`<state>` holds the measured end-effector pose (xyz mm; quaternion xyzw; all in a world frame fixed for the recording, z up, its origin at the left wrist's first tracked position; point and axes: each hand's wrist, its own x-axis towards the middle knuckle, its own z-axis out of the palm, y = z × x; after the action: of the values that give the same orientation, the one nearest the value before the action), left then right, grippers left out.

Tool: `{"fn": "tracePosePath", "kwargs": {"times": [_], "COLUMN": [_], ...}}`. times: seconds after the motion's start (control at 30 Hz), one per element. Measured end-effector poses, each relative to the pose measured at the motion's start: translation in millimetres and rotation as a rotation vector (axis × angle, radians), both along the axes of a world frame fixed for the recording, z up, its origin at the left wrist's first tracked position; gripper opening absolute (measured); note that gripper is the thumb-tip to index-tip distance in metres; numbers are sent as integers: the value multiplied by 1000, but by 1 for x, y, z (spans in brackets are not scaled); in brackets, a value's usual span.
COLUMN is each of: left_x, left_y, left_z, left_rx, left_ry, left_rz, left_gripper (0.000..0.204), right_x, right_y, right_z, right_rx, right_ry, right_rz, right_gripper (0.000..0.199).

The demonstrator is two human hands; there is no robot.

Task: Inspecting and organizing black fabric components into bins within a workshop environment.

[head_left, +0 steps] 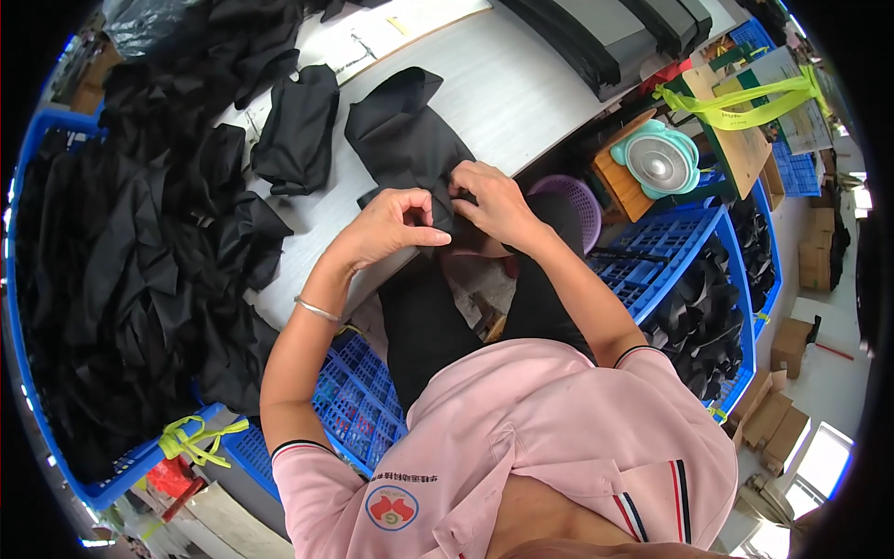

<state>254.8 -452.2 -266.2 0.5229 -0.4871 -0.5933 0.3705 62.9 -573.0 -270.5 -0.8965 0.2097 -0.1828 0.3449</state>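
Note:
A black cloth piece (410,140) lies over the near edge of the pale table, its far end folded up into a loose flap. At its near end, my left hand (396,224) has its fingers curled and its thumb stretched along the cloth, closed on its edge. My right hand (494,200) pinches the same end from the right with bent fingers. The cloth between my fingertips is partly hidden. Just left of it on the table sits a folded black cloth bundle (298,130).
A large blue crate (35,177) heaped with black fabric (140,279) stands at the left. More blue crates (666,252) are at the right, near a small turquoise fan (658,160) and a purple basket (585,207). A grey machine bed (643,37) occupies the table's far right.

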Motion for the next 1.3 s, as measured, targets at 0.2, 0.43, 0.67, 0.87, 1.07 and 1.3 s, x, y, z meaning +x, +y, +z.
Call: {"fn": "tracePosePath", "kwargs": {"times": [0.2, 0.43, 0.67, 0.87, 1.07, 1.3], "left_x": [-2, -20, -36, -55, -43, -59], "left_y": [-1, 0, 1, -6, -4, -4], "left_z": [32, 17, 6, -6, -15, 23], "left_rx": [263, -432, -188, -354, -176, -638], "left_ry": [347, -484, -18, 102, -89, -796], "left_rz": [51, 753, 971, 992, 1079, 1147], "left_gripper": [16, 11, 14, 22, 19, 41], "right_x": [-7, -13, -25, -20, -7, -21], "right_y": [-6, -6, -20, 13, 14, -34], "right_z": [-1, 7, 7, 9, 17, 20], "right_rx": [-26, -196, 640, 556, 303, -11], "right_ry": [12, -10, -305, -313, -240, -240], "right_rz": [44, -486, -542, -401, -436, -551], "right_gripper": [19, 16, 22, 38, 34, 31]}}
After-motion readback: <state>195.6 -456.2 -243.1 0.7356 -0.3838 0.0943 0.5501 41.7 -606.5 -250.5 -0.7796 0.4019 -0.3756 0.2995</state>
